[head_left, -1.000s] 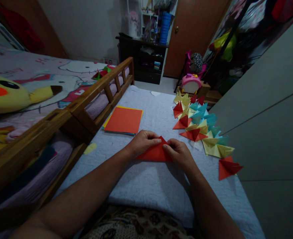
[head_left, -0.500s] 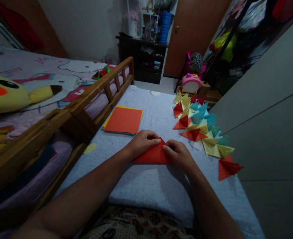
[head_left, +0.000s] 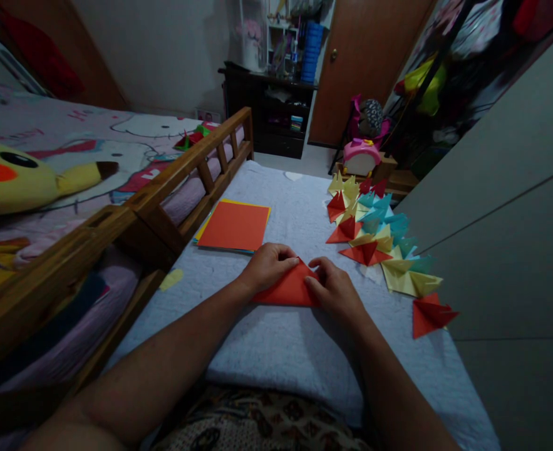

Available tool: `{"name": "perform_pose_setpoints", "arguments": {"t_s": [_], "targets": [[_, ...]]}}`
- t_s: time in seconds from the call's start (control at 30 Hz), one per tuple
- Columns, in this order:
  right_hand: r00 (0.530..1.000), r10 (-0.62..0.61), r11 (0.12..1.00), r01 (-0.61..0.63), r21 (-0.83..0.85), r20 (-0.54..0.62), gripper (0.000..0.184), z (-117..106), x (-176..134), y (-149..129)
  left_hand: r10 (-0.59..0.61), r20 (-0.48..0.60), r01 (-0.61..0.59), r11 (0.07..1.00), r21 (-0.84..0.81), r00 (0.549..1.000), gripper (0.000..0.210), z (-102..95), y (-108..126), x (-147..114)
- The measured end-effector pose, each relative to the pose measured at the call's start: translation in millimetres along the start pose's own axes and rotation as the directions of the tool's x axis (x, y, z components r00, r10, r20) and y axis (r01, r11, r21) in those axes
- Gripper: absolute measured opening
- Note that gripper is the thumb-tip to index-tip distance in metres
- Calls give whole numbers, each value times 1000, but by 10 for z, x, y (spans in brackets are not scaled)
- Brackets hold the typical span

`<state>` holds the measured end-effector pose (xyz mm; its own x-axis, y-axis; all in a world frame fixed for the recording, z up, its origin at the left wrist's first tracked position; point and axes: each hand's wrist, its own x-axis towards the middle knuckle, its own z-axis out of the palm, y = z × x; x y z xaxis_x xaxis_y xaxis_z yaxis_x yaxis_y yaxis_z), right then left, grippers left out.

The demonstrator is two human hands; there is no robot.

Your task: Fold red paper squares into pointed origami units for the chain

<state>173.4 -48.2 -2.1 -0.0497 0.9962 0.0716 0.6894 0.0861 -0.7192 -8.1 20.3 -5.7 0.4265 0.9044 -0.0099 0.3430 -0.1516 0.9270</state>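
A sheet of red origami paper (head_left: 291, 288), folded into a triangle, lies on the cloth in front of me with its point facing away. My left hand (head_left: 270, 268) grips its left side, thumb on top near the point and fingers curled behind. On the right slope, the thumb of my right hand (head_left: 335, 285) presses the paper, while the index finger bends just beyond the edge. The paper's left and right corners are partly hidden beneath my hands. Beyond my left hand sits a stack of square coloured paper (head_left: 233, 225), an orange-red sheet uppermost.
Several folded paper cranes (head_left: 367, 225) in red, yellow and blue stand in rows along the right, one red crane (head_left: 432, 315) nearest me. A wooden bed rail (head_left: 163, 181) borders the left side. A pale cabinet (head_left: 515, 250) rises at the right.
My right index finger has lifted a little off the paper's upper edge. Both hands and the red paper have shifted slightly away from me.
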Motion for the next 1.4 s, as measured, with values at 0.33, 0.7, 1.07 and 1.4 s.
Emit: {"name": "perform_pose_setpoints", "arguments": {"t_s": [0.33,0.7,1.07,1.4], "targets": [[934,-337,890,358,-281,121,21,55,-120,-150,25,-46,-11,957,289,999,17,11,-33,87],[953,-237,868,295,-399,191,22,106,-129,-169,29,-41,0,817,577,999,18,56,-19,97],[953,-247,831,303,-466,178,22,153,-151,-208,83,-48,-28,730,683,995,10,103,-33,64],[955,-249,828,297,-476,164,19,170,-156,-203,214,208,-287,465,838,954,13,-22,209,-409]]}}
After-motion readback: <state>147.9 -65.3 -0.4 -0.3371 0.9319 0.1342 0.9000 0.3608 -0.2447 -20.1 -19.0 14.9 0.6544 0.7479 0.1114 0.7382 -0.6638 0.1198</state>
